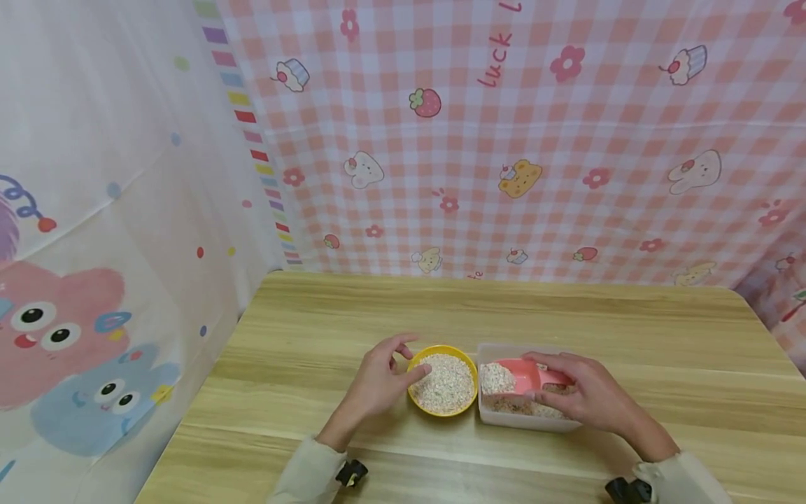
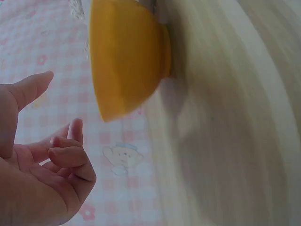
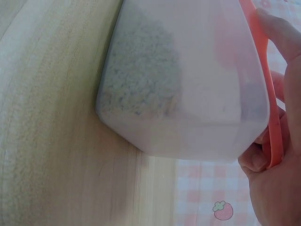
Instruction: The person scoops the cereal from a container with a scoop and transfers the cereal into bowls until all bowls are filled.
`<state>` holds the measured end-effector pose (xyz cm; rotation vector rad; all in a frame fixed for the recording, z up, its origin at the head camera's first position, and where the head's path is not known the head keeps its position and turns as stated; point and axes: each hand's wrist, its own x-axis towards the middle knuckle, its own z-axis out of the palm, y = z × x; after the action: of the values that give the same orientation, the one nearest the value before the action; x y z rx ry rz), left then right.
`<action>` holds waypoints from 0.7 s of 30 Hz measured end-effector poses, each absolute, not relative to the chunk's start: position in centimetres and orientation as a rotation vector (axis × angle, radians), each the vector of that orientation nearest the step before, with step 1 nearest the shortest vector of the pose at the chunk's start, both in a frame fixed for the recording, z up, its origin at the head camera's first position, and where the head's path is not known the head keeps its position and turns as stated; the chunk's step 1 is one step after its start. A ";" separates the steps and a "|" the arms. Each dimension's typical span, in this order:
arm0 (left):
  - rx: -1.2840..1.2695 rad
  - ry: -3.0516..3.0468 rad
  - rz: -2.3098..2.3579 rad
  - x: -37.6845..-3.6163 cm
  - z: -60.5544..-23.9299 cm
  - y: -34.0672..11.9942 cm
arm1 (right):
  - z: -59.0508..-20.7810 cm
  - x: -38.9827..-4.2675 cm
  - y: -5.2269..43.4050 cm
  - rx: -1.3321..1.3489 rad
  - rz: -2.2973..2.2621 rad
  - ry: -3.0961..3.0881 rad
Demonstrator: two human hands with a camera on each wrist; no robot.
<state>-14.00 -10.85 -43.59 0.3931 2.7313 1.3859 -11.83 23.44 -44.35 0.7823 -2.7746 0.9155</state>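
Pink checked cloth [image 1: 567,154] printed with cupcakes, strawberries, bears and flowers hangs behind a pale wooden table [image 1: 567,315], and a white sheet with cartoon animals [image 1: 75,336] hangs off the table's left side. Near the table's front edge stands a yellow bowl [image 1: 467,392], filled almost to the rim with pale grain [image 1: 444,383]. Just left of the bowl is the left hand [image 1: 376,381]: its thumb reaches toward the bowl's near-left rim and its index finger arches over the far-left rim, while the left wrist view shows the other fingers loosely curled around nothing and a clear gap between that hand [image 2: 37,174] and the bowl's orange-yellow wall [image 2: 127,56]; whether any fingertip actually touches the rim cannot be told. Immediately right of the bowl, side by side with it, sits a clear plastic container [image 1: 504,418] holding more of the same grain. The right hand [image 1: 582,392] grips a pink scoop [image 1: 525,376] inside that container, fingers wrapped over its handle end, the scoop's mouth pointing toward the bowl and loaded with grain. On the cloth high above the bowl, pink lettering reads "luck" [image 1: 495,59], with a further cut-off letter beside it at the top edge
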 end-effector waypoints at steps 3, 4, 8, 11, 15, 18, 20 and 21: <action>0.386 2.732 1.393 -14.1 -44.0 -11.5 | -44.3 -11.8 23.4 0.772 0.922 -2.778; 0.380 2.728 1.395 -14.1 -44.1 -11.7 | -44.3 -11.8 23.4 0.769 0.922 -2.779; 0.338 2.704 1.388 -14.2 -44.5 -12.2 | -44.3 -11.7 23.4 0.750 0.921 -2.787; 0.298 2.647 1.352 -14.3 -44.6 -12.3 | -44.2 -11.7 23.4 0.740 0.931 -2.794; 0.309 2.547 1.288 -14.3 -44.7 -12.4 | -44.1 -11.7 23.4 0.732 0.948 -2.806; 0.359 2.487 1.255 -14.3 -45.1 -12.3 | -44.2 -11.6 23.4 0.735 0.968 -2.804; 0.401 2.449 1.249 -14.2 -45.3 -12.2 | -44.2 -11.6 23.3 0.740 0.982 -2.796; 0.429 2.433 1.251 -14.2 -45.5 -12.1 | -44.2 -11.6 23.3 0.742 0.987 -2.793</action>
<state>-14.21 -12.09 -45.47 0.4286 2.4328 1.2514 -11.63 23.32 -44.25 0.7419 -2.7932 0.9874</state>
